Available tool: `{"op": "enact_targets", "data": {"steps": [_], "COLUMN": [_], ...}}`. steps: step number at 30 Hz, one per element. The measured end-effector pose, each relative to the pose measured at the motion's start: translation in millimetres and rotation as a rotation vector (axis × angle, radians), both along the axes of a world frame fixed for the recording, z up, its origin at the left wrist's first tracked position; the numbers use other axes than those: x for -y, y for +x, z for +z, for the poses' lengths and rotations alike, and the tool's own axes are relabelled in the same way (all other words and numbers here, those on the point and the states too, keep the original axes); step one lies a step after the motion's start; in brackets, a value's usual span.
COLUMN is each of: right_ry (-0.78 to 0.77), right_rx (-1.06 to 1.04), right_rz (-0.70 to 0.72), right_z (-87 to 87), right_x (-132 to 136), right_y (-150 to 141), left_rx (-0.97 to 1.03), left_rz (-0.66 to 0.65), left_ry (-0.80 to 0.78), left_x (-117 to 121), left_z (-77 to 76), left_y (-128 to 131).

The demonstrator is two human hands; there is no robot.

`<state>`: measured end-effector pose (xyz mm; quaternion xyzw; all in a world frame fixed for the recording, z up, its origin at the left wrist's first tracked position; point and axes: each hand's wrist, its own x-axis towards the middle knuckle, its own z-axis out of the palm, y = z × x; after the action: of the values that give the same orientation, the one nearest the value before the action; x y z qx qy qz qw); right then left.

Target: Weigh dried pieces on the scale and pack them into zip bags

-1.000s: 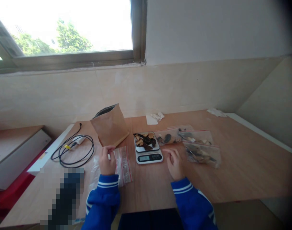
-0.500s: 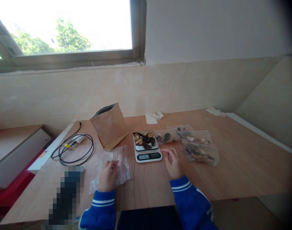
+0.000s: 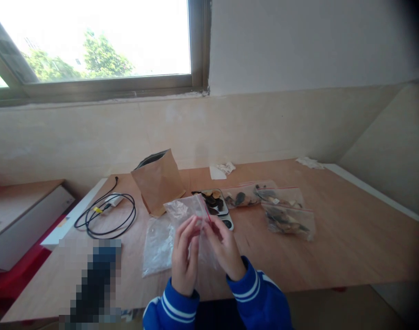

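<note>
Both of my hands meet at the red-lined edge of a clear zip bag (image 3: 182, 207), lifted off the table. My left hand (image 3: 185, 256) pinches its edge from the left, while my right hand (image 3: 225, 245) grips the same edge from the right. Other clear bags (image 3: 157, 247) lie on the table to the left of my hands. Behind the held bag is a white kitchen scale (image 3: 226, 211), partly covered from view. Dried brown and dark slices (image 3: 212, 199) rest on its plate.
An open brown paper bag (image 3: 159, 183) stands left of the scale. Several filled zip bags (image 3: 288, 220) lie to the right. A coiled black cable (image 3: 89, 220) with a white plug is at the left, near a blurred dark object (image 3: 96, 279). Crumpled paper (image 3: 226, 168) lies by the wall.
My left hand has picked up a zip bag from the pile and moved right. My right hand has moved left from beside the scale and taken hold of the bag's edge.
</note>
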<state>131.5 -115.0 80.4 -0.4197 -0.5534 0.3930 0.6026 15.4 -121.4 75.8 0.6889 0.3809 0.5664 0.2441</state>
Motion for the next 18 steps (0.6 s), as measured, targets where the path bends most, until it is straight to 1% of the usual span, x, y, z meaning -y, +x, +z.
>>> {"op": "enact_targets", "data": {"steps": [5, 7, 9, 12, 13, 15, 17, 18], "right_ry": [0.04, 0.032, -0.002, -0.056, -0.062, -0.055, -0.017, 0.011], "right_rx": [0.177, 0.244, 0.252, 0.159, 0.134, 0.147, 0.225, 0.282], "right_rz": [0.023, 0.018, 0.003, -0.057, -0.055, 0.018, 0.074, 0.056], "right_z": [12.2, 14.5, 16.0, 20.1, 22.3, 26.2, 26.7, 24.6], "right_x": [-12, -19, -29, -43, -45, -48, -47, -47], "right_y": [16, 23, 33, 54, 61, 74, 83, 86], "left_rx": [-0.21, -0.225, -0.164, 0.037, 0.084, 0.135, 0.17, 0.195], "left_rz": [0.137, 0.213, 0.314, 0.483, 0.506, 0.484, 0.439, 0.423], "left_ry": [0.173, 0.22, 0.238, 0.227, 0.213, 0.166, 0.114, 0.095], "left_x": [-31, -45, -58, -77, -82, -93, -101, -105], "left_z": [-4.1, -6.1, -6.1, -3.8, -3.6, -5.7, -11.4, -15.3], "left_y": [-5, -7, -10, -15, -17, -20, -20, -20]}}
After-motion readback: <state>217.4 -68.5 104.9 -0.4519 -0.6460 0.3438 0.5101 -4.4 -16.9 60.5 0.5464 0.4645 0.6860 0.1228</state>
